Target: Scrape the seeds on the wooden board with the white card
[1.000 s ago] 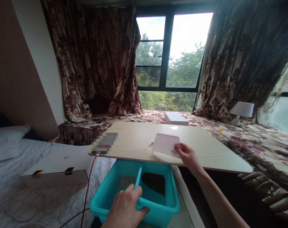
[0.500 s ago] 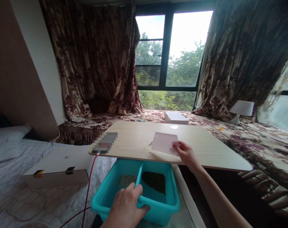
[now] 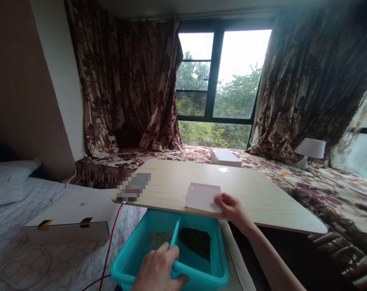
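Observation:
My right hand (image 3: 233, 209) pinches the right edge of a thin white plastic sheet (image 3: 203, 197), with a small hole near one corner. The sheet lies low over the near edge of the pale wooden tabletop (image 3: 262, 194). A few dark specks show along its left side. My left hand (image 3: 159, 266) is wrapped round the near end of the divider of a teal two-part bin (image 3: 119, 258), just below that table edge. In the bin's right compartment lies a heap of dark green, fine-grained stuff (image 3: 195, 242). The left compartment holds a thin pale layer with dark specks (image 3: 160, 239).
A blurred-out flat device (image 3: 134, 186) with a red cable (image 3: 112, 238) lies on the tabletop's left end. On the bed at left sits a white box (image 3: 74, 214). Behind the table, another white box (image 3: 225, 157) and a lamp (image 3: 310, 150) stand on the window seat.
My right hand has drawn the white plastic sheet nearer and a little left, to the table's near edge. Specks beside it on the tabletop are no longer seen there. My left hand keeps its grip.

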{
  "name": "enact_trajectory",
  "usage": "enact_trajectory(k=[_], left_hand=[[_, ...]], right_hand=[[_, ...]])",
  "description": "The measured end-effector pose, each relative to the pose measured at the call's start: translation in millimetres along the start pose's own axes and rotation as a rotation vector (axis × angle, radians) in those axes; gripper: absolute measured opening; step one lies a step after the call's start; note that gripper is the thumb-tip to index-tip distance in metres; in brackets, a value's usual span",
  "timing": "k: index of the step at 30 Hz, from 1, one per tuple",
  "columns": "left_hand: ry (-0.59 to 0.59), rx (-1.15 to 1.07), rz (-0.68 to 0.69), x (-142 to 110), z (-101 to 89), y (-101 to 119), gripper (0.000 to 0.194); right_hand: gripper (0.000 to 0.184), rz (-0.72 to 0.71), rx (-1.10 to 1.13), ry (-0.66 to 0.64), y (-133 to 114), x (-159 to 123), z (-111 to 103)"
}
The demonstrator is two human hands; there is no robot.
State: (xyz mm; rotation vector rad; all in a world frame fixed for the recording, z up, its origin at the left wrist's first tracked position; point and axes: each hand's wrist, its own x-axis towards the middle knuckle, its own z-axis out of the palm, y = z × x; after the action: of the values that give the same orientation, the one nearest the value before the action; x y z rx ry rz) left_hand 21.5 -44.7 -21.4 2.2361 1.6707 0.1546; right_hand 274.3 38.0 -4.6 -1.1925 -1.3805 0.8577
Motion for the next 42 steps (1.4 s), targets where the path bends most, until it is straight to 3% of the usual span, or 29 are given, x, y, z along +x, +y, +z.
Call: enact_trajectory(k=[5,9,12,14,17,21,32,42], left_hand=[[0.014,-0.010,-0.002,1,-3.4,-5,0.017],[0.033,0.010,0.020,4,-2.1,-2,0.019],[0.030,0.048,0.104,11,0.4,15,0.021],[-0.030,0.079,0.186,17,2.5,32,0.025],[-0.178,0.156,0.318,22,6.0,58,0.020],[-0.225,0.168,0.349,21,9.7,76,0.030],[-0.195,0.145,0.338,21,18.0,73,0.031],[-0.158,0.134,0.346,24,28.1,70,0.029]], right_hand=[[0.033,0.012,-0.029,-0.129,-5,-18,-25],[0.040,0.009,-0.015,0.113,1,-22,-47],[0.045,0.026,-0.027,0.306,9,-19,-57],[0.045,0.037,-0.064,0.360,13,-17,-60],[0.039,0.035,-0.140,0.379,12,-18,-60],[0.030,0.013,-0.242,0.410,5,-22,-56],[0.025,0.001,-0.271,0.361,-4,-22,-33],[0.025,-0.004,-0.228,0.388,6,-7,-35]])
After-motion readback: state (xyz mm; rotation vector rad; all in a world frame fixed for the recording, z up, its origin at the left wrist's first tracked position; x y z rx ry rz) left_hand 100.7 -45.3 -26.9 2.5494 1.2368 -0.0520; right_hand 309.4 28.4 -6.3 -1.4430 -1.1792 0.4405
